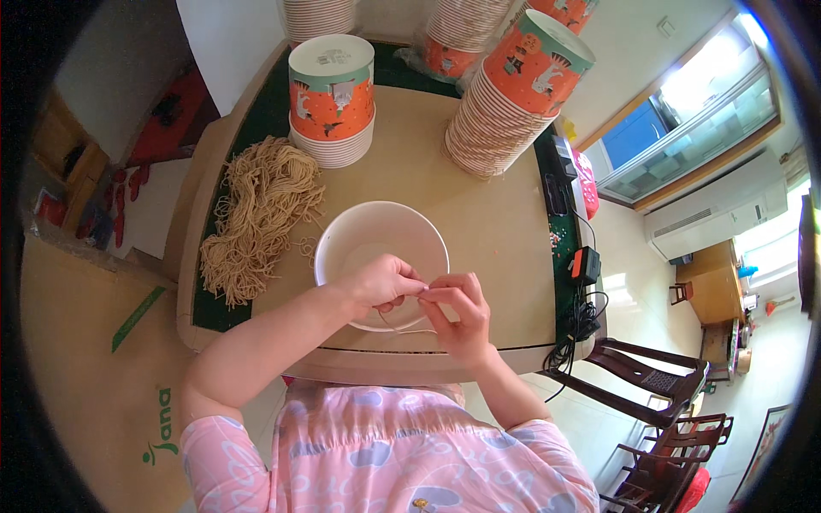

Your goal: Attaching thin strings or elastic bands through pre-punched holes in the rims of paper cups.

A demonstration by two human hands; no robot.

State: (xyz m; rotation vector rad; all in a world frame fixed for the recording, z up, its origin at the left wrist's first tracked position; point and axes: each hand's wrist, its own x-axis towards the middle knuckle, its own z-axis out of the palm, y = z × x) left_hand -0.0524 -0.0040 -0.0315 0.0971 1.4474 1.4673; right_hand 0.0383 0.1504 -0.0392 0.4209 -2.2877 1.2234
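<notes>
Apparently the step in hand is fine fingertip work on a strand (404,331), with the left hand (385,284) and right hand (462,318) meeting above the tub (376,227), fingers drawn narrow, though I cannot tell exactly what the tips pinch. Likely, the next move calls for a steady pinch and some slack. Thin, pale and loosely curved, the strand shows by the tub's near rim, and a tangled beige heap (261,205) lies to its left.

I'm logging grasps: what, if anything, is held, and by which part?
A thin string, apparently pinched in the left grip; the fingers hide which part. Whether the right grip, close against the left, also holds it cannot be told.
</notes>
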